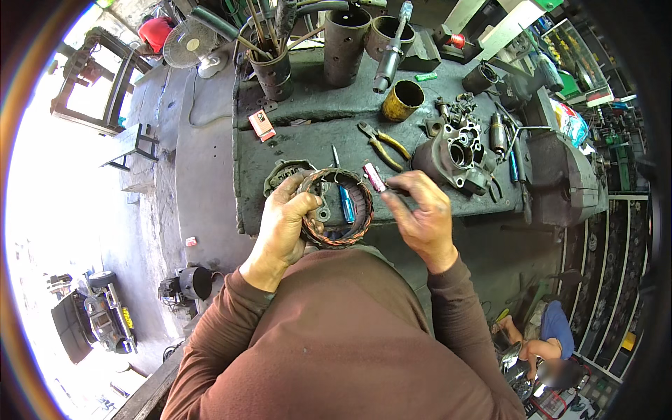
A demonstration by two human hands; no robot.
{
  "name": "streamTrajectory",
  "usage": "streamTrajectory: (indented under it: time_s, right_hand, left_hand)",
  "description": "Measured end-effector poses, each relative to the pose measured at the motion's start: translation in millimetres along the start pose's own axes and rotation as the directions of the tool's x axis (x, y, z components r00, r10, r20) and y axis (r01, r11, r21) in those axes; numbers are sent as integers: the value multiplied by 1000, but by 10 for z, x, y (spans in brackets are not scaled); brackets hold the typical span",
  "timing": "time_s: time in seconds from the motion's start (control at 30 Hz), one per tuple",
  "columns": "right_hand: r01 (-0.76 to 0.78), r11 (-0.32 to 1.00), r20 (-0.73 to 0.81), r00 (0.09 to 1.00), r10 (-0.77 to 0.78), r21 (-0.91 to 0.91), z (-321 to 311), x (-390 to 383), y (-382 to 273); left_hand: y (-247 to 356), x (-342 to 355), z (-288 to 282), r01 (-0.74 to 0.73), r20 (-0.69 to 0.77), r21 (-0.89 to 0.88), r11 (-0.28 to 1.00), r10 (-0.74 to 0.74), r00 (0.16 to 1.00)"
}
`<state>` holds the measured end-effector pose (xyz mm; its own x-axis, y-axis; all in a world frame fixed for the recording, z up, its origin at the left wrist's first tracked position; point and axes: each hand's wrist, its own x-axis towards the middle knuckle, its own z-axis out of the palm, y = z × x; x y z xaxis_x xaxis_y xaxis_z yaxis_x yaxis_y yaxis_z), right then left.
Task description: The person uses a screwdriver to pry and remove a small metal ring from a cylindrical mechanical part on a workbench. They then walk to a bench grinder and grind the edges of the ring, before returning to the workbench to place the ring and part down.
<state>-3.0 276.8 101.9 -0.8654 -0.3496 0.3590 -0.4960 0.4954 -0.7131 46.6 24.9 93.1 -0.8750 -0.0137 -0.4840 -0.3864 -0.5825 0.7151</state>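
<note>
My left hand [281, 220] is closed around the left side of an alternator stator ring [366, 210] with copper windings, held upright above the bench's near edge. My right hand [425, 218] is to the right of the ring, its thumb and forefinger pinching one end of a small pink-and-white object [374, 177] whose kind I cannot make out. Behind the ring lies a screwdriver [347, 204] with a blue handle, seen partly through the opening. A grey metal end housing [283, 170] rests on the bench, partly hidden by my left hand.
Yellow-handled pliers [387, 148] lie on the dark bench [308, 150]. A large metal casting [451, 157] stands right, a yellow cup [402, 101] farther back. A tool can [271, 75] and a red-white box [262, 126] are left. Another person [558, 327] crouches at lower right.
</note>
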Motion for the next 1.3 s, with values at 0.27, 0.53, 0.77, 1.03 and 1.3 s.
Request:
streamTrajectory:
  time_s: [0.27, 0.53, 0.77, 1.03, 1.3]
  right_hand:
    - [210, 963, 38, 978, -206, -168, 361, 163, -44]
    - [382, 853, 100, 923, -371, -357, 369, 204, -77]
    - [288, 920, 155, 955, -254, -265, 299, 256, -139]
    - [407, 866, 181, 912, -368, -291, 464, 377, -320]
    - [467, 853, 215, 880, -423, -234, 546, 466, -225]
  left_hand:
    - [33, -110, 59, -103, 0, 112, 988, 104, 995]
    - [51, -130, 5, 10, -12, 55, 998, -9, 1000]
    - [47, -106, -103, 82, 28, 45, 996, -83, 996]
    - [29, -116, -70, 11, -15, 64, 998, -10, 1000]
    - [-14, -177, -205, 30, -33, 210, 977, -23, 999]
